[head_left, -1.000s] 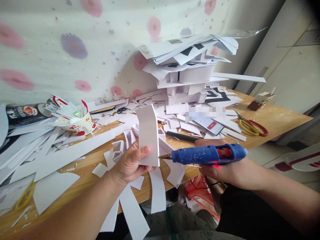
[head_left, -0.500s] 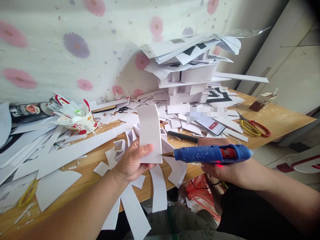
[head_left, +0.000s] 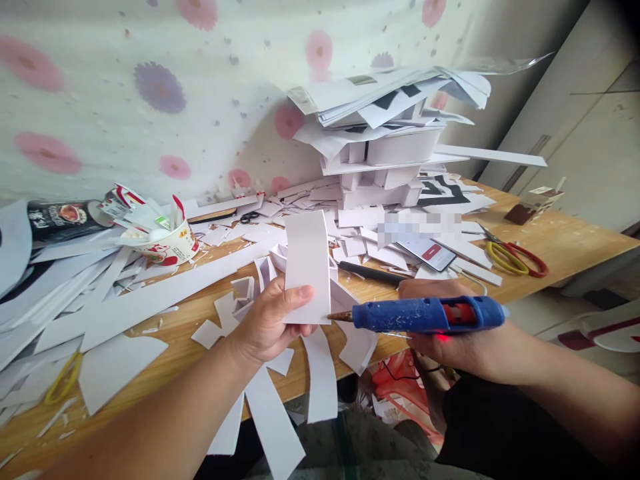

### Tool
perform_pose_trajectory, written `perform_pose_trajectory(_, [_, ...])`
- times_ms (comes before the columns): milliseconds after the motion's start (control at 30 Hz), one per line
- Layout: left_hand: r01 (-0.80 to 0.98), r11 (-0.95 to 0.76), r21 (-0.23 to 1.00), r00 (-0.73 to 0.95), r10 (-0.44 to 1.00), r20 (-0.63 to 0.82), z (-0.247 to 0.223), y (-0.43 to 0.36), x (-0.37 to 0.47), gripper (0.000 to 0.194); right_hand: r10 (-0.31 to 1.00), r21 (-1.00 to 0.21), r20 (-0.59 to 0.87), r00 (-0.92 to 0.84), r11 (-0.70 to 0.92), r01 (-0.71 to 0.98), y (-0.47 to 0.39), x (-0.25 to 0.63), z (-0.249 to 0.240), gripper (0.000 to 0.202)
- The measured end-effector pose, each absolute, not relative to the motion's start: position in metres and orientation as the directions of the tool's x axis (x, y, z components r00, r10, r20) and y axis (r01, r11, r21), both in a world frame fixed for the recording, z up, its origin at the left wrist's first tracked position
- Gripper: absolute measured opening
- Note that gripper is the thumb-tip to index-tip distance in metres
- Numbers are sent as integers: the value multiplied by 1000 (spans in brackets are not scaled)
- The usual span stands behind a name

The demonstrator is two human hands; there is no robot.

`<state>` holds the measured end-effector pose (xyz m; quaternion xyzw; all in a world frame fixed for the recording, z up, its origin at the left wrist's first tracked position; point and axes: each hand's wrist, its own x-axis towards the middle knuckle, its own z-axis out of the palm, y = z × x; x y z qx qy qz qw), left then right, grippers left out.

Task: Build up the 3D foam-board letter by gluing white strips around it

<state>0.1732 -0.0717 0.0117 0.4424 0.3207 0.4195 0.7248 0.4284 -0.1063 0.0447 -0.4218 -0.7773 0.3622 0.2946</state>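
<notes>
From the head view, here's the left hand [head_left: 267, 320] pinching a smooth, matte white board piece [head_left: 307, 260] near its lower end, thumb flat on the face, the other fingers mostly hidden behind. The piece stands upright above the cluttered table, thin-edged, with a gentle curve along its top and sides. Over on the right, the right hand [head_left: 450, 350] is wrapped around a blue glue gun [head_left: 415, 315], its hard plastic body scuffed and speckled, a red light glowing underneath. The handle and trigger sit out of sight behind that body. The brown, crusted nozzle points at the board's lower right edge; whether it touches or just misses, I can't tell.

Below, flat white strips [head_left: 323, 380] hang past the edge of the wood-grained table [head_left: 575, 230]. A glossy phone [head_left: 430, 253] lies among offcuts, its upper part blurred into squares. Yellow-and-red-handled scissors [head_left: 517, 259] rest to the right, while a yellow loop handle [head_left: 64, 380] shows at left, the rest of it hard to make out. Both forearms run out of frame.
</notes>
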Motion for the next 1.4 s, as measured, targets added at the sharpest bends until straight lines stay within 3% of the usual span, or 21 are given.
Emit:
perform_pose_trajectory(167, [-371,292,882,486,870,-83,13,-74,173,29,873,-828,204,-442,395,398,-106,425,43,18])
perform_pose_trajectory(400, [-422,343,839,484,868,-111,14,-75,175,36,851,-842,165,-499,385,378,-109,423,43,20])
perform_pose_trajectory(800, [-372,319,872,477,871,-116,16,-76,175,33,844,-811,258,-469,453,370,-106,423,42,20])
perform_pose_trajectory(967, [-357,333,872,480,867,-135,15,-76,173,36,839,-828,194,-508,418,374,-107,424,41,18])
perform_pose_trajectory(1133, [-343,321,883,479,868,-129,14,-77,171,37,836,-787,293,-463,486,380,-106,424,42,19])
perform_pose_trajectory(1400, [-330,296,896,469,876,-116,15,-77,174,35,835,-821,194,-515,425,380,-107,425,39,15])
